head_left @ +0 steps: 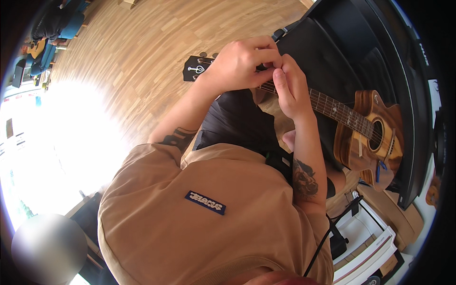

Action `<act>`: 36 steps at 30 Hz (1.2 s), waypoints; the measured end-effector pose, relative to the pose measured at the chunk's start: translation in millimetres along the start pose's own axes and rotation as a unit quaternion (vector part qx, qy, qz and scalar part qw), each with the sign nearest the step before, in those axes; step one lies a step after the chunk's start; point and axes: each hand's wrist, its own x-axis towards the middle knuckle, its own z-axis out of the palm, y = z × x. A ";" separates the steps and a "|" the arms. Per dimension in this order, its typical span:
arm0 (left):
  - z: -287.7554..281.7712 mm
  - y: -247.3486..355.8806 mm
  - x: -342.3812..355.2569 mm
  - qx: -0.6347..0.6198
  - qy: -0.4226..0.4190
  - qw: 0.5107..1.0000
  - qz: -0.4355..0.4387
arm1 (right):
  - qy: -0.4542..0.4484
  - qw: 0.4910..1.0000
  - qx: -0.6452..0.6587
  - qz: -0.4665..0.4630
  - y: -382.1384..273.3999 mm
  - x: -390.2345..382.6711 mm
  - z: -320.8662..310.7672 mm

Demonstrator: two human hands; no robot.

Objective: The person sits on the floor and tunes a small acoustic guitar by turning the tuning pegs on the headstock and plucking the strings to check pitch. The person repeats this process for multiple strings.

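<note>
My left hand (242,64) and my right hand (289,85) meet over the neck of an acoustic guitar (346,142), both with fingers curled and pressed together. I cannot make out what is between their fingertips. The guitar's black headstock (192,66) with a white emblem pokes out left of my left hand. Its wooden body rests at the right against a black padded surface (316,45), and a blue-handled tool (380,171) lies on the body near the soundhole.
A person in dark clothes (54,26) sits at the upper left beside another guitar (35,47). Wood flooring (128,57) spans the upper left, with bright glare below. A white case or box (365,247), a brown padded item (408,218) and cables are at the lower right.
</note>
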 end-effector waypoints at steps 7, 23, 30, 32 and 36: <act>12.9 -2.4 17.4 0.024 0.029 0.999 0.027 | 0.002 0.992 -0.115 -0.048 -4.4 -1.0 -20.2; 30.5 -38.2 67.8 -0.062 -0.091 0.986 -0.127 | 0.009 0.931 -0.363 -0.047 -31.6 -18.8 -51.4; 62.3 -185.2 121.6 0.057 -0.039 0.951 -0.302 | 0.094 0.900 -0.424 -0.039 -4.4 -40.8 -55.6; 73.1 -225.5 129.5 0.069 -0.040 0.926 -0.370 | 0.072 0.909 -0.411 -0.020 6.3 -48.3 -51.5; 97.4 -249.2 137.1 0.119 -0.009 0.907 -0.403 | 0.054 0.920 -0.389 0.009 11.7 -54.4 -52.6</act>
